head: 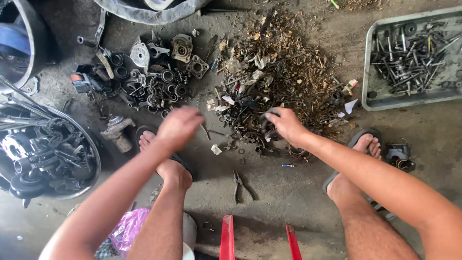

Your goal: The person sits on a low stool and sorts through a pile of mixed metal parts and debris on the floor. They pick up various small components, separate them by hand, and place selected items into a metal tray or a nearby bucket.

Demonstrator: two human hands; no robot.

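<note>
Red stool legs (227, 238) and pliers (237, 183) lie nearest on the concrete floor (279, 192). Beyond them, the right hand (287, 125) curls around a small dark metal part (267, 126) at the scrap pile (274, 77); likely hard, greasy and slippery, best pinched by its edges. Left hand (179, 127) hovers blurred, grip unclear, beside sorted bearings (161, 82).

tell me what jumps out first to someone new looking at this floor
A big heap of rusty metal scrap fills the middle of the concrete floor, and the right hand digs into its near edge while the left hand hovers beside it. A grey tray of bolts and shafts sits top right.
</note>
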